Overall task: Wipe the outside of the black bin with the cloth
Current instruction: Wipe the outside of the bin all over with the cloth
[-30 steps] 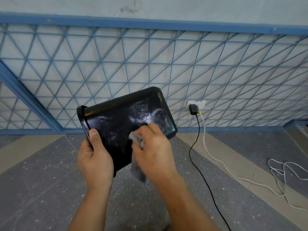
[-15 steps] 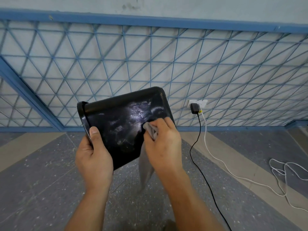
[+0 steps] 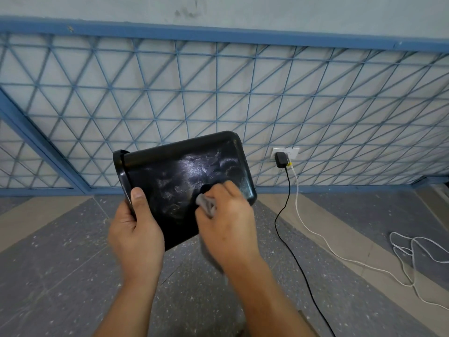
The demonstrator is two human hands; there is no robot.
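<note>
Floor (image 3: 60,276): grey speckled, with tan bands, it lies below the bin you hold up in the air.
Grille (image 3: 218,98): a blue metal lattice on the pale wall, it fills the space behind and above the bin.
Black bin (image 3: 184,173): you hold it tipped on its side, rim to the left and base to the right, its broad outer face turned toward you and streaked with pale smears.
Left hand (image 3: 136,237): your forearm rises from below; the hand clamps the bin's rim at the lower left corner, thumb (image 3: 138,198) laid flat on the outer face, the other fingers hidden behind.
Right hand (image 3: 228,222): it is curled around the cloth, knuckles toward you, pressing it against the bin's lower right face.
Cloth (image 3: 206,203): grey, bunched under your right fingers, its tail hangs blurred below the bin's bottom edge.
Cables: a black one (image 3: 286,205) and a white one (image 3: 315,234) trail across the floor right of the bin.
Charger (image 3: 281,159): black, plugged into the white socket (image 3: 290,152) just right of the bin.
</note>
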